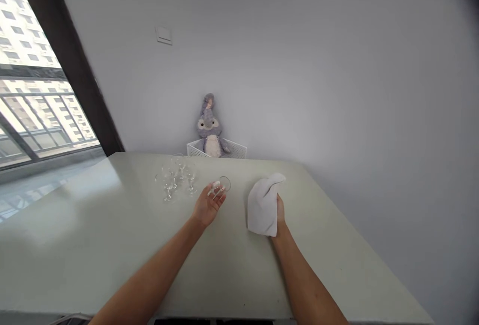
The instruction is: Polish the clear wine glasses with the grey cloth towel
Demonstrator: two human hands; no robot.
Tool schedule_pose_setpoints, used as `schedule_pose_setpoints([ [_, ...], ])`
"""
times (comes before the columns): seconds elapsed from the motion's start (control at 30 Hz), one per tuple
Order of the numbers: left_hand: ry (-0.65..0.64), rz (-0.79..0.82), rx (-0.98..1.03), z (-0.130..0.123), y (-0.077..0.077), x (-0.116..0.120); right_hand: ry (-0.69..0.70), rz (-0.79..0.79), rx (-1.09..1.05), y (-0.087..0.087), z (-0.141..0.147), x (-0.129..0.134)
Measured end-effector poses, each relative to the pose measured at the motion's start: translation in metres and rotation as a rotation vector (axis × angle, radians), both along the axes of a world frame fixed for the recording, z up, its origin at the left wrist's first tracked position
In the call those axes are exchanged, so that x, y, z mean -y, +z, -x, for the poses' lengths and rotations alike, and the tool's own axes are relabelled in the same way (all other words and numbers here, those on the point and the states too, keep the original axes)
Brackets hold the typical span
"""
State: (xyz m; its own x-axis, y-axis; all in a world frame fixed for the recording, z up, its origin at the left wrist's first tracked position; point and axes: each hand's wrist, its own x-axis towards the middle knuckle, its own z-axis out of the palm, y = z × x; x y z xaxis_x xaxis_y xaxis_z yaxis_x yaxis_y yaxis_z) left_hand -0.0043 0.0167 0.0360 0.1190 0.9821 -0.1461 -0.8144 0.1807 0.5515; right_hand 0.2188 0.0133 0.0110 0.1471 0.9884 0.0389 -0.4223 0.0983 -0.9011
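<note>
White cotton-like cloth point(262, 206) hangs from the right hand point(280, 210), its fingers clenched on a gathered fold, so the rest drapes down by its own weight. The left hand point(208, 205) is closed around a clear stemmed glass point(224, 183), apparently tilted by the grip; only a thin round rim shows past the fingertips, and whether it is bowl or foot cannot be told. Just left of that hand, a huddle of other stemmed glasses point(174, 181) stands on a pale tabletop point(232, 275), bunched close, perhaps for being set down together. Beyond the huddle, a grey plush rabbit point(208, 128) sits at a white slatted basket point(196, 149) against the wall. Left of the huddle lies a window point(33, 110). No brand or writing is legible.
</note>
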Motion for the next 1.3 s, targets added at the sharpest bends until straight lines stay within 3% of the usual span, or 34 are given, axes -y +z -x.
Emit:
schedule_pose_setpoints([
  [0.13, 0.032, -0.025, -0.010, 0.001, -0.013, 0.004, -0.027, 0.070, -0.083, 0.019, 0.010, 0.012],
  [0.27, 0.029, -0.076, -0.021, -0.001, -0.019, 0.009, -0.031, -0.029, 0.024, 0.028, 0.048, 0.027],
  [0.43, -0.039, -0.166, -0.129, -0.005, -0.014, 0.017, 0.257, -0.146, 0.362, 0.014, 0.094, 0.041],
  [0.67, -0.086, -0.296, -0.316, -0.005, -0.014, 0.022, 0.352, -0.128, 0.392, 0.003, 0.085, 0.036],
  [0.8, -0.164, -0.388, -0.476, -0.006, -0.020, 0.022, 0.464, 0.015, 0.158, 0.000, 0.082, 0.034],
  [0.93, -0.155, -0.488, -0.574, -0.005, -0.022, 0.019, 0.433, 0.175, -0.211, 0.000, 0.080, 0.031],
  [1.03, -0.172, -0.534, -0.580, -0.002, -0.023, 0.016, 0.418, 0.250, -0.311, 0.002, 0.080, 0.028],
  [1.13, -0.228, -0.541, -0.601, 0.002, -0.024, 0.012, 0.427, 0.149, -0.168, 0.006, 0.081, 0.031],
  [1.3, -0.258, -0.449, -0.750, 0.010, -0.026, 0.007, 0.339, -0.173, 0.572, 0.009, 0.084, 0.042],
])
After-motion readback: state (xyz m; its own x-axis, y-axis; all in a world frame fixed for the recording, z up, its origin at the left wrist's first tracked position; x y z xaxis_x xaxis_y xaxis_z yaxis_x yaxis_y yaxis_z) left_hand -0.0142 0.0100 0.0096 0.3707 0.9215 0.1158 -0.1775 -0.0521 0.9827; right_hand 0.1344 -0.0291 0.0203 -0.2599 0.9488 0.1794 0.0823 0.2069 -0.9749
